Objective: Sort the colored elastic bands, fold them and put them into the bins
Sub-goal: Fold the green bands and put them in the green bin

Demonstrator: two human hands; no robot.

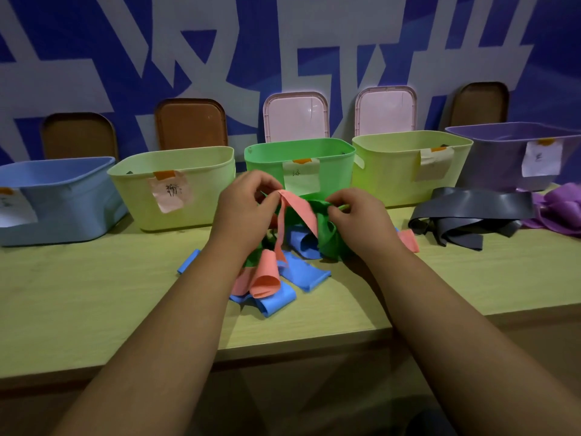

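A tangled heap of elastic bands lies mid-table: blue bands (298, 272), pink bands (265, 278) and a green band (327, 234). My left hand (245, 209) pinches the top of a pink band (298, 212) lifted above the heap. My right hand (358, 215) pinches the green band beside it. Behind stand five labelled bins: a blue bin (63, 202), a yellow bin (195, 196), a green bin (333, 165), a second yellow bin (396, 171) and a purple bin (496, 165).
Black bands (471, 212) and purple bands (559, 209) lie in piles at the right of the wooden table (94, 294). Brown and pink lids (295, 118) lean against the blue-and-white wall behind the bins. The table's front edge runs below my forearms.
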